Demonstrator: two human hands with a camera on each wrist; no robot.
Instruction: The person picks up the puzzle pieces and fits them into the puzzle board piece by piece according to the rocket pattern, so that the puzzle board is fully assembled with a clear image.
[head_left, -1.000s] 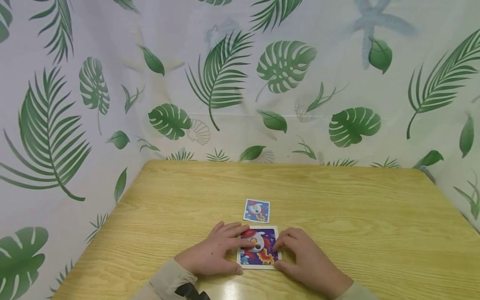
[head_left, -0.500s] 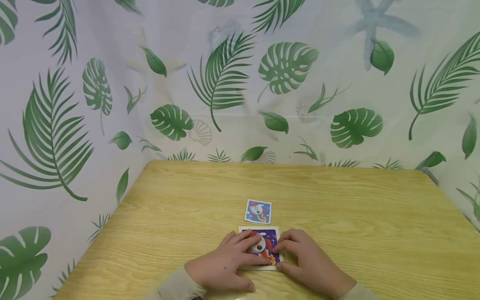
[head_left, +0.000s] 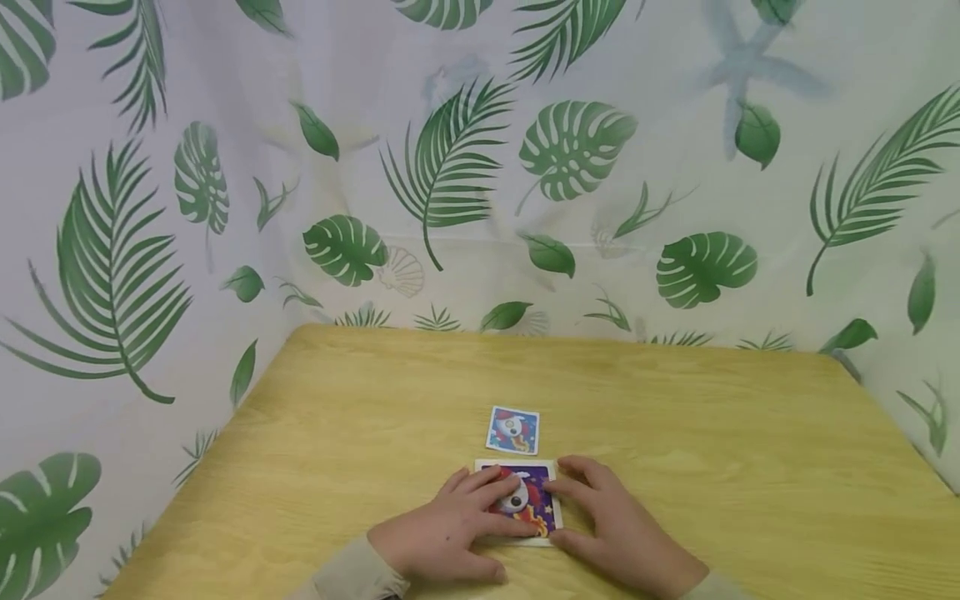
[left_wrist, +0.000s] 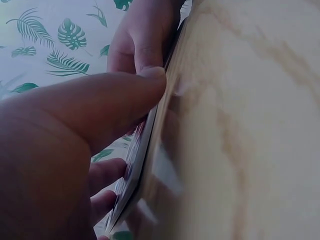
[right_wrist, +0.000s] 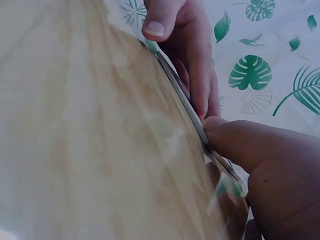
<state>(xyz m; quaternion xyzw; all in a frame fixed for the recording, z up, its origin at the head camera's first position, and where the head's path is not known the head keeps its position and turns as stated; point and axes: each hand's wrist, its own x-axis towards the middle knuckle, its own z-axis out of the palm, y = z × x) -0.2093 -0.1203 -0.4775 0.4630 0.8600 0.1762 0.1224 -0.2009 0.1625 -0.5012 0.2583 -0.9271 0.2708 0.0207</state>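
A square rocket card point(head_left: 534, 502), thin and white-bordered, lies flat on the wooden table point(head_left: 712, 433) near its front edge. My left hand point(head_left: 480, 517) covers the card's left half, fingers on top and thumb against the near edge. My right hand point(head_left: 572, 517) holds the right edge, thumb at the near corner. In the left wrist view my left thumb point(left_wrist: 100, 105) presses the card's edge point(left_wrist: 137, 160). The right wrist view shows the card's edge point(right_wrist: 185, 102) with my right thumb point(right_wrist: 250, 145) against it. A smaller rocket card point(head_left: 513, 430) lies just beyond, untouched.
A white curtain with green leaf print point(head_left: 450, 167) walls the table at the back and on both sides. Bare wood spreads left, right and behind the two cards.
My left hand has slid to the right over the rocket card and now covers more of its picture. The right hand and the smaller card have stayed put.
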